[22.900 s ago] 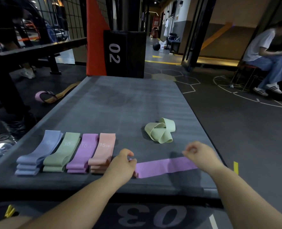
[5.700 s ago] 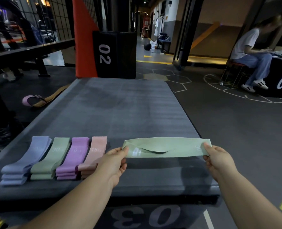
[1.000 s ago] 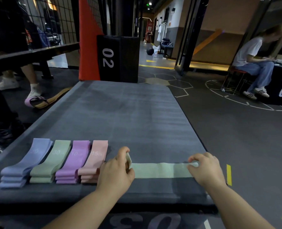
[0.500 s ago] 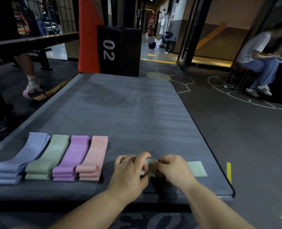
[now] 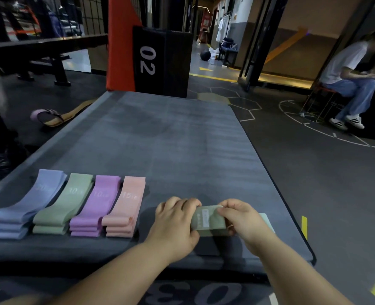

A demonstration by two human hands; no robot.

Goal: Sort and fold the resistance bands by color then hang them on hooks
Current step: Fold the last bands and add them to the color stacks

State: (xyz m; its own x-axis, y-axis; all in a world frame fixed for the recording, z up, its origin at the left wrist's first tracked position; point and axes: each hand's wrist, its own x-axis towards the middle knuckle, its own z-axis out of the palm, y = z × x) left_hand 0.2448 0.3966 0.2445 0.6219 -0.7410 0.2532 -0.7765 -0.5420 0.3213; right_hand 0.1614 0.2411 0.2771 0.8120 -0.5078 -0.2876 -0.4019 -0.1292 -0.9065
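The grey mat (image 5: 182,139) carries everything: along its near left side sits a row of four folded piles, the blue stack (image 5: 26,208), green stack (image 5: 63,205), purple stack (image 5: 94,208) and pink stack (image 5: 125,208), side by side, each with its printed end pointing away from the person. Just right of the pink stack and apart from it, both hands meet over the pale green band (image 5: 208,223), which lies on the mat near the front edge, partly doubled over with a white label (image 5: 205,217) facing up. The left hand (image 5: 175,225) has its fingers curled over the fold's left side, though I cannot tell where its thumb lies. The right hand (image 5: 243,221) pinches the fold's far right corner with curled fingers, and a short free end (image 5: 266,220) of the band lies flat beyond its wrist. To fold this well, I judge the edges need squaring before any pressing: line up the long sides so no layer peeks out, bring the free end in to match the length of the pieces in the green stack, then flatten the crease. Elastic fabric likely springs open, so one hand should pin the layers while the other gathers the rest. It belongs on the green stack, and no hooks show in this view
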